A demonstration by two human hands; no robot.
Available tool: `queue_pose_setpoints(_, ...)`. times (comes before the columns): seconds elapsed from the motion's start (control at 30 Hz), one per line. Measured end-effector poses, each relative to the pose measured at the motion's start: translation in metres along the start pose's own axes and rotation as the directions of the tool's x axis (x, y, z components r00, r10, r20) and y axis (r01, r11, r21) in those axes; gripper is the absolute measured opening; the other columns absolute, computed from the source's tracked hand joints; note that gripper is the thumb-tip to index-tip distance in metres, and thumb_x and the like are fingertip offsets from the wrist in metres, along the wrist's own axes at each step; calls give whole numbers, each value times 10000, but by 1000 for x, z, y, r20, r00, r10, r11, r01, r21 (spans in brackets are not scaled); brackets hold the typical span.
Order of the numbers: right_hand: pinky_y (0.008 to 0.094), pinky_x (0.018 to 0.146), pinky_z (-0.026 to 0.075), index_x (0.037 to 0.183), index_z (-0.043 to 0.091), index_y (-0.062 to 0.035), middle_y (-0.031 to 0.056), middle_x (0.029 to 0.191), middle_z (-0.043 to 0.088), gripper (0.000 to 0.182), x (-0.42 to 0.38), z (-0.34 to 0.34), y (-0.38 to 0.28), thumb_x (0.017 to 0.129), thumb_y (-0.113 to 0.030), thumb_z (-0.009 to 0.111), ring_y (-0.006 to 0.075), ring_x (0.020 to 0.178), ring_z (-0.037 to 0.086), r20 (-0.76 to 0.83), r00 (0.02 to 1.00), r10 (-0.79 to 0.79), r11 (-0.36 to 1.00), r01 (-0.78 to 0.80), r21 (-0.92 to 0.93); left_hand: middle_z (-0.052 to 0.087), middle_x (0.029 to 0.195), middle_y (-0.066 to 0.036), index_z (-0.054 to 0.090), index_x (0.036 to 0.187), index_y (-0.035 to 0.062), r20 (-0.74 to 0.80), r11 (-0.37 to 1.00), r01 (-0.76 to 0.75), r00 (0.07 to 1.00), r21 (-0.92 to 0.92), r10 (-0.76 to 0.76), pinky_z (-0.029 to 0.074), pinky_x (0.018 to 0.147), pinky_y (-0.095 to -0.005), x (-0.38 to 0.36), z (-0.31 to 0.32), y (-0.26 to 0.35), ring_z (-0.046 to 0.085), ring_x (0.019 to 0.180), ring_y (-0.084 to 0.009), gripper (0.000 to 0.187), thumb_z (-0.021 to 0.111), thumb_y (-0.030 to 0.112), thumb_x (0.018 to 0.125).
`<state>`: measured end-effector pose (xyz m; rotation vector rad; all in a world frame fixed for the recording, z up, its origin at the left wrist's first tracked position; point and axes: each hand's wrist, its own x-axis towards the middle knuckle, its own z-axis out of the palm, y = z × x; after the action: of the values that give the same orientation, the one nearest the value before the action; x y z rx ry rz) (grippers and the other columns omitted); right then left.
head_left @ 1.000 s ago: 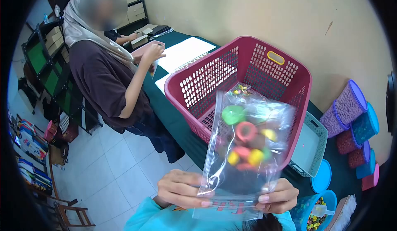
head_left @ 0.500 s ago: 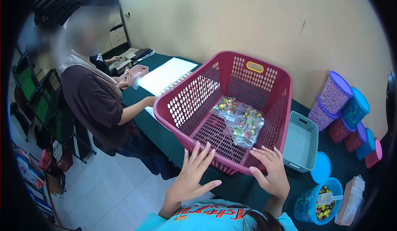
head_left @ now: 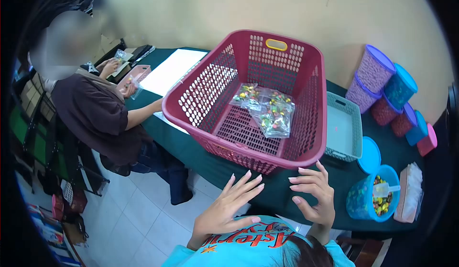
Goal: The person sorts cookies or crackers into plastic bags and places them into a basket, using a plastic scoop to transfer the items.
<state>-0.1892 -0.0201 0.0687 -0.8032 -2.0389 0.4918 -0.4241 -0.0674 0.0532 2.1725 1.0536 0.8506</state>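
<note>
While both hands are free of any load, use the magenta basket (head_left: 287, 163) as the reference for every reach. The filled plastic bags (head_left: 275, 116) lie overlapped on the basket's floor, toward its back wall. For sound handling, pass over the basket's front rim rather than against its perforated sides. Pinch a bag by its flat margin and avoid pressing the colourful pieces inside; the film looks thin and probably slips easily. A bag laid flat should rest more securely than one stood on edge. Allow clearance at the basket's left rim, where a co-worker's forearm (head_left: 143, 115) reaches in.

Left hand (head_left: 222, 212): positioned in front of the basket, apart from it, back of the hand upward, fingers extended toward the basket, thumb pointing toward the right hand. Grip wide, holding nothing.

Right hand (head_left: 315, 200): positioned before the basket's near right corner, fingers bent and fanned, thumb directed toward the left hand. Grip wide, holding nothing. Its fingertip nearest the basket lies just beside the rim; contact cannot be confirmed. Right of the basket, a grey-green tray (head_left: 344, 123) sits on the tabletop (head_left: 342, 181).
</note>
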Motion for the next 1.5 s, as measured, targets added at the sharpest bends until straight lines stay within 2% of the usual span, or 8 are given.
queue_pose_setpoints(0.17, 454, 990, 234, 857, 634, -100, 21, 910, 637, 200, -27, 1, -6, 664, -116, 682, 207, 968, 558, 27, 992, 121, 990, -119, -79, 370, 1327, -142, 394, 1268, 33, 120, 993, 19, 993, -116, -5, 134, 1027, -502, -2, 15, -4, 259, 1275, -329, 618, 633, 274, 752)
queue_pose_setpoints(0.33, 448, 966, 278, 892, 618, -102, 22, 882, 631, 202, -66, -7, -16, 701, -138, 672, 185, 908, 579, 77, 970, 230, 965, -217, -146, 411, 1294, -139, 420, 1242, 31, 241, 978, 32, 970, -207, 19, 201, 1015, -490, 0, 46, -12, 326, 1240, -319, 575, 621, 283, 765)
queue_pose_setpoints(0.4, 440, 955, 296, 897, 617, -97, 30, 882, 630, 200, -86, -16, -20, 708, -143, 666, 186, 906, 580, 64, 957, 283, 950, -270, -158, 425, 1277, -151, 416, 1240, 27, 252, 993, 51, 967, -108, -22, 219, 1012, -483, 4, 56, -7, 355, 1220, -317, 576, 618, 287, 768)
queue_pose_setpoints(0.73, 413, 911, 362, 951, 605, -89, 67, 888, 621, 219, -184, -81, -47, 750, -173, 629, 212, 861, 577, -194, 877, 439, 843, -477, -247, 445, 1239, -193, 422, 1233, 26, 519, 978, -135, 832, -158, 199, 233, 1011, -472, 55, 132, 43, 393, 1179, -329, 555, 541, 371, 815)
queue_pose_setpoints(0.87, 416, 916, 356, 937, 613, -67, 74, 887, 628, 233, -251, -125, -72, 722, -153, 647, 227, 868, 583, -325, 749, 578, 697, -660, -280, 458, 1236, -166, 431, 1226, 28, 588, 945, -218, 742, -242, 322, 238, 1010, -468, 76, 199, 90, 407, 1174, -306, 554, 592, 322, 785)
queue_pose_setpoints(1.17, 406, 884, 364, 912, 587, -59, 84, 866, 624, 191, -400, -208, -119, 756, -166, 611, 250, 847, 574, -631, 456, 628, 380, -887, -263, 466, 1217, -166, 419, 1218, 19, 713, 852, -295, 466, -433, 523, 241, 1012, -473, 92, 342, 200, 434, 1142, -294, 526, 531, 356, 830)
queue_pose_setpoints(1.43, 401, 893, 370, 934, 588, -66, 83, 879, 623, 204, -451, -254, -110, 769, -185, 601, 256, 856, 571, -666, 412, 622, 378, -903, -205, 507, 1155, -169, 446, 1210, 25, 717, 808, -299, 373, -508, 589, 298, 988, -419, 127, 415, 250, 477, 1084, -300, 519, 588, 305, 798)
queue_pose_setpoints(1.5, 394, 895, 368, 933, 586, -65, 83, 881, 622, 204, -461, -263, -103, 770, -189, 600, 262, 853, 571, -679, 352, 644, 358, -923, -139, 510, 1146, -172, 447, 1207, 19, 717, 792, -336, 342, -510, 607, 317, 977, -404, 143, 434, 257, 480, 1080, -302, 512, 594, 287, 796)
